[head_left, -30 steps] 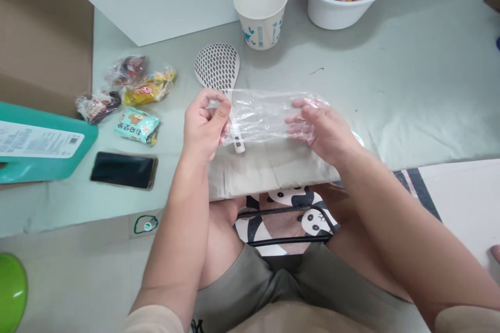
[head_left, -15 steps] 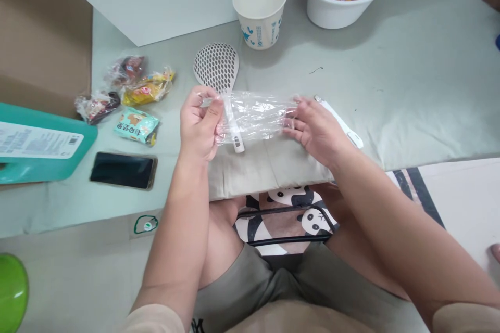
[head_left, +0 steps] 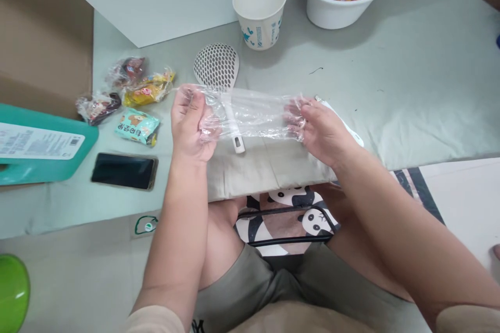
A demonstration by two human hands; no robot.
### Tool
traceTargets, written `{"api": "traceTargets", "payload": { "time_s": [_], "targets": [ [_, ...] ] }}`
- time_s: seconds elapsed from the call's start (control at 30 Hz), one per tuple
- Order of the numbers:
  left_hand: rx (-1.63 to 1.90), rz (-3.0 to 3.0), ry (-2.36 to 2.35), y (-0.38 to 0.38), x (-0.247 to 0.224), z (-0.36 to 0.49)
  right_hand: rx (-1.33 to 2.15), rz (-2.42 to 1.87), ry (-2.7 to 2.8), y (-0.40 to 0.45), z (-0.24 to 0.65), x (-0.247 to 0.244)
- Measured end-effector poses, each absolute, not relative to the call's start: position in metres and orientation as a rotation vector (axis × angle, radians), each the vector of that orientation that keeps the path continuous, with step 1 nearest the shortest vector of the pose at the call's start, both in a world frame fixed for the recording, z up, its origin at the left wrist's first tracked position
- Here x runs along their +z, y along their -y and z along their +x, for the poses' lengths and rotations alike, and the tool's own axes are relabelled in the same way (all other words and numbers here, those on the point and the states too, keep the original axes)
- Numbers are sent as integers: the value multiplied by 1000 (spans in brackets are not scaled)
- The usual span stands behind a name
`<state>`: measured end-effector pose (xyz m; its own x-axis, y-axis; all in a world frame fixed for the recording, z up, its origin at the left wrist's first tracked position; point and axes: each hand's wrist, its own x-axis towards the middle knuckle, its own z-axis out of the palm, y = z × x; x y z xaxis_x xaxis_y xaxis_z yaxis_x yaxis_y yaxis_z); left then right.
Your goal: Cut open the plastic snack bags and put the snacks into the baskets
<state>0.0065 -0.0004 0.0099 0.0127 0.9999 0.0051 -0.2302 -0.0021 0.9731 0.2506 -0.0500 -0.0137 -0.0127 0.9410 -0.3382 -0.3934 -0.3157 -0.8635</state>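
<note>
A thin sheet of clear plastic film (head_left: 258,112) is stretched sideways between my two hands, crinkled at both ends. My left hand (head_left: 192,122) is closed on its left end, thumb bent over the fingers. The right end is gripped by my right hand (head_left: 318,127), whose fingers show blurred through the plastic. Beneath the film lies a white slotted skimmer (head_left: 216,66), its handle seen through the plastic. Partly covered by my right hand and wrist is a slim white tool (head_left: 344,124); its kind is unclear.
Wrapped snacks (head_left: 146,91) and a phone (head_left: 124,170) lie to the left, by a teal container (head_left: 78,161). A paper cup (head_left: 261,13) and a white bowl (head_left: 336,15) holding snacks stand at the back. A white box (head_left: 156,0) is behind.
My left hand has moved left, pulling the film wider and tauter. My right hand has shifted slightly, with its fingers deeper in the plastic. Objects on the table stay put.
</note>
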Motion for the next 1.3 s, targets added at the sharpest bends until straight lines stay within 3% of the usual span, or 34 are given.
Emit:
{"api": "traceTargets", "payload": {
  "time_s": [0.17,0.5,0.87,1.3],
  "targets": [
    [1284,1040,-1042,4,14,15,1791,-1128,694,55,244,-6],
    [1237,1116,-1054,0,0,1,1533,-1278,761,54,250,-4],
    [1181,930,-1109,2,14,3,1311,-1156,779,52,252,-7],
    [1166,1186,-1186,-4,-11,-1,1190,-1482,1112,56,256,-11]
  ]
}}
